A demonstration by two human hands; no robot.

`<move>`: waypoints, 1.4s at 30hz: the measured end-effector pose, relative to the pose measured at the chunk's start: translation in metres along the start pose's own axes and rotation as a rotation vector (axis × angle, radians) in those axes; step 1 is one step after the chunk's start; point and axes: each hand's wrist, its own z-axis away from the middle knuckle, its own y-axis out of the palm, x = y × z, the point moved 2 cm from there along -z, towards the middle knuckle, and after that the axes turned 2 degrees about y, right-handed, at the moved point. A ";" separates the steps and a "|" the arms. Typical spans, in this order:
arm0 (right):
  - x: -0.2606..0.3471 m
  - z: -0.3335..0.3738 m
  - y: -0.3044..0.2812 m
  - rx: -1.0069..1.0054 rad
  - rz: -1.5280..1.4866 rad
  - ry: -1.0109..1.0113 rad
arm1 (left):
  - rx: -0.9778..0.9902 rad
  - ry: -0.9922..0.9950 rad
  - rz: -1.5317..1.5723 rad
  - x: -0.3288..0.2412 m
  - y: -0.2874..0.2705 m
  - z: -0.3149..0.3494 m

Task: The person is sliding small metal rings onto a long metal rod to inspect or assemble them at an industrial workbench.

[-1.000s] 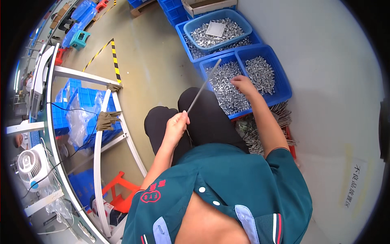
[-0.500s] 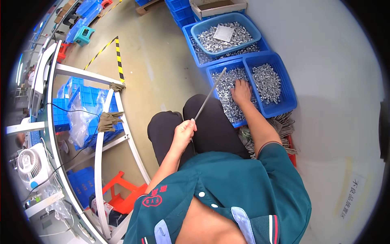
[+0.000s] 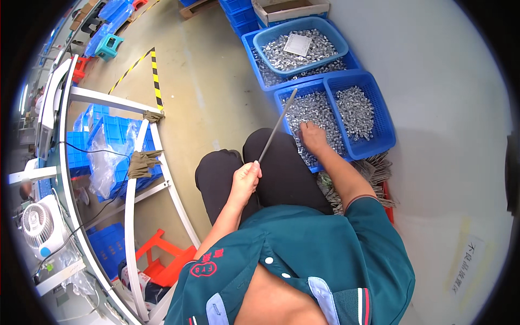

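Observation:
My left hand [image 3: 246, 181] is closed round the lower end of a thin grey metal rod [image 3: 277, 127]. From there the rod slants up and to the right, its far tip over the edge of a blue plastic basket [image 3: 385, 122]. In the basket's left compartment lie many small shiny metal pieces [image 3: 314, 108], too small to name surely. My right hand [image 3: 313, 138] is just above these pieces, at the near left of that compartment, with fingers curled together. Whatever is in its fingertips is hidden.
Similar pieces [image 3: 355, 111] fill the right compartment. Behind stands a light-blue basket [image 3: 342, 51] of metal parts with a white card [image 3: 297, 45] on top. Bundled thin rods [image 3: 379, 168] lie beside my right leg. A white frame [image 3: 130, 227] and red stool [image 3: 173, 249] stand left.
My right hand has drawn back from among the metal pieces toward me and to the left, and its fingers have curled. My left hand still grips the rod, nearly in place.

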 end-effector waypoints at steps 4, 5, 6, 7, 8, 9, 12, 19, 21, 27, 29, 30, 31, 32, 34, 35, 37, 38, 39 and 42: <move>-0.016 0.001 0.008 -0.049 -0.220 0.101 | -0.007 0.014 -0.012 0.000 0.002 0.000; -0.022 -0.005 0.005 -0.051 -0.218 0.102 | 0.003 0.020 -0.011 0.001 0.003 0.000; -0.034 -0.014 0.006 0.136 -0.704 0.373 | 0.007 0.021 -0.010 0.000 0.004 -0.001; -0.039 -0.014 0.010 0.330 -1.189 0.645 | 0.011 0.025 -0.021 0.000 0.004 0.000; -0.027 -0.012 -0.014 0.427 -1.508 0.712 | 0.004 0.032 -0.034 -0.001 0.001 0.002; -0.025 -0.013 -0.016 0.471 -1.716 0.732 | -0.005 0.040 -0.050 0.003 -0.004 0.003; -0.039 -0.015 -0.030 0.496 -2.204 0.674 | 0.026 0.030 -0.049 0.002 -0.001 0.003; -0.037 -0.020 -0.038 0.470 -2.697 0.470 | 0.036 0.057 -0.066 0.004 0.000 0.005; -0.031 -0.021 -0.026 0.351 -2.559 0.805 | 0.019 0.071 -0.099 0.003 0.000 0.006; -0.031 -0.025 -0.018 0.416 -2.611 0.722 | -0.004 0.089 -0.112 0.004 0.001 0.005; -0.030 -0.023 -0.025 0.417 -2.597 0.663 | -0.005 0.110 -0.145 0.003 0.000 0.004; -0.030 -0.021 -0.030 0.466 -2.574 0.591 | -0.024 0.105 -0.188 0.003 -0.001 0.005; -0.029 -0.019 -0.035 0.512 -2.550 0.520 | -0.040 0.099 -0.231 0.003 -0.001 0.005; -0.028 -0.018 -0.038 0.518 -2.554 0.494 | -0.038 0.102 -0.230 0.002 -0.002 0.006; -0.026 -0.017 -0.045 0.540 -2.552 0.429 | -0.046 0.074 -0.276 0.000 -0.002 0.009; -0.026 -0.017 -0.049 0.565 -2.551 0.366 | -0.043 0.076 -0.273 -0.003 -0.003 0.010; -0.025 -0.018 -0.057 0.586 -2.547 0.306 | -0.043 0.117 -0.347 -0.013 -0.004 0.015; -0.023 -0.019 -0.062 0.608 -2.545 0.247 | -0.061 0.120 -0.406 -0.018 -0.007 0.017; -0.022 -0.020 -0.066 0.611 -2.542 0.244 | -0.076 0.119 -0.452 -0.022 -0.010 0.019; -0.013 -0.023 -0.080 0.642 -2.538 0.188 | -0.115 0.126 -0.488 -0.034 -0.017 0.024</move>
